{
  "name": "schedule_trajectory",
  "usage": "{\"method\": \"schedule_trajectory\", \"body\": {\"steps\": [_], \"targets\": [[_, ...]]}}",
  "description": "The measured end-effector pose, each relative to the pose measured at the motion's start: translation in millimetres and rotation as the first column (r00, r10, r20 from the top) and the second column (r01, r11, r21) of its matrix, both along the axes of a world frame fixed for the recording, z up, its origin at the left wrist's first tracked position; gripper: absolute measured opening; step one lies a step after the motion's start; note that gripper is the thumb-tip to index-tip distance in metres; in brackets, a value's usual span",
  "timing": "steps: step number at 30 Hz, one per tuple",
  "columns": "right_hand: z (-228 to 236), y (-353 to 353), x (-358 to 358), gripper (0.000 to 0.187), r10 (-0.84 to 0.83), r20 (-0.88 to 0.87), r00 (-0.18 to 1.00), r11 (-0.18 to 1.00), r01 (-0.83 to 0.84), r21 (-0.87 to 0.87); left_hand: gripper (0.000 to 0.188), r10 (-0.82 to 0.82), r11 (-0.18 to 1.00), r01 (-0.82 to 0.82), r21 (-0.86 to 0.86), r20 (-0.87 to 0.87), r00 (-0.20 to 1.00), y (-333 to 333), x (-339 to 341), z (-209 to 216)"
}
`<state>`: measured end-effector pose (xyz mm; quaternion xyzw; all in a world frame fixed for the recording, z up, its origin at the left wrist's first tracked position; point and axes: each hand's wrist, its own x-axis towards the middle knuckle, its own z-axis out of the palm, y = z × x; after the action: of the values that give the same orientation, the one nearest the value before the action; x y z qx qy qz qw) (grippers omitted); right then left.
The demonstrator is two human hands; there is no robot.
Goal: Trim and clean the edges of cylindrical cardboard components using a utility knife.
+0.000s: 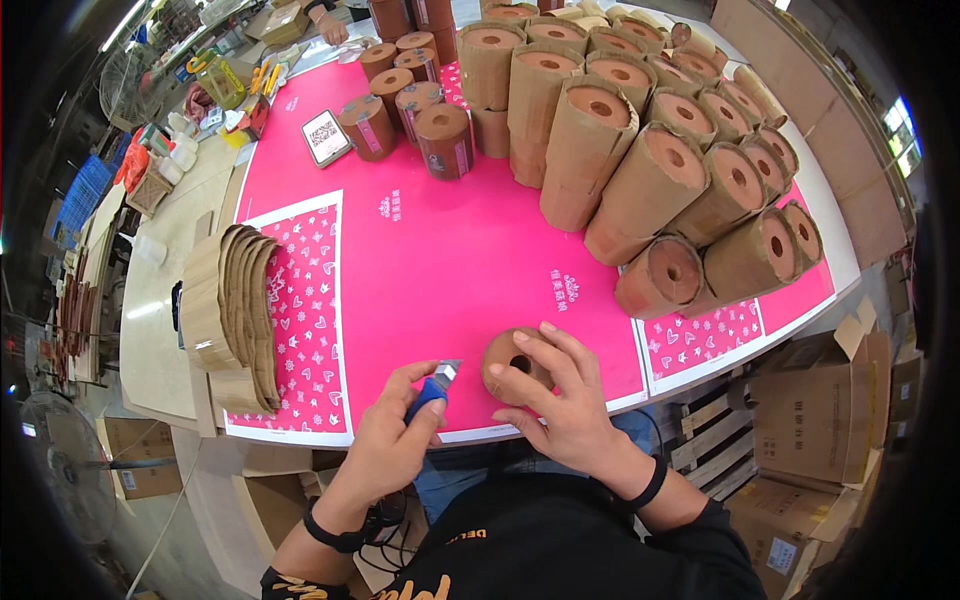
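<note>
My left hand is closed round a blue utility knife, its metal head pointing up and to the right. My right hand grips a short brown roll with a dark hole in its middle; the fingers lie over its top and the thumb is at the near side. The roll is by the near edge of the pink-covered table. The knife is apart from the roll, to its left. Part of the roll is hidden under my fingers.
Many paper-wrapped brown rolls stand and lean at the right. Several unwrapped rolls are grouped at the back, near a printed code card. Stacked curved cardboard sheets lie left. Another person's hand shows at the far side.
</note>
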<state>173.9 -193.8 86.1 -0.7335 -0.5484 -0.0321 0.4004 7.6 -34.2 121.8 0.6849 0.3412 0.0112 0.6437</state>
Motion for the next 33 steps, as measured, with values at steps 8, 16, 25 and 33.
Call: {"method": "schedule_trajectory", "body": {"steps": [8,16,25,33], "targets": [[-22.6,-3.5,-4.0,0.029,-0.042,0.237,0.971,0.987,0.004,0.158,0.051,0.056,0.992,-0.064,0.105,0.077,0.995,-6.5,13.6,-4.7],[0.6,2.6,-8.2,0.025,-0.070,0.196,0.978,0.990,0.044,0.132,0.096,-0.272,0.729,0.196,0.656,0.014,0.962,-18.4,30.3,-22.5],[14.7,-4.3,9.5,0.017,0.049,-0.004,0.999,0.992,-0.048,0.113,0.083,-0.137,0.735,0.041,0.677,0.089,0.987,-25.3,52.7,-41.6],[31.6,-14.5,33.4,0.025,-0.239,-0.286,0.928,0.961,0.268,0.069,0.083,-0.232,0.796,0.166,0.582,0.041,0.972,-12.2,53.5,-31.6]]}}
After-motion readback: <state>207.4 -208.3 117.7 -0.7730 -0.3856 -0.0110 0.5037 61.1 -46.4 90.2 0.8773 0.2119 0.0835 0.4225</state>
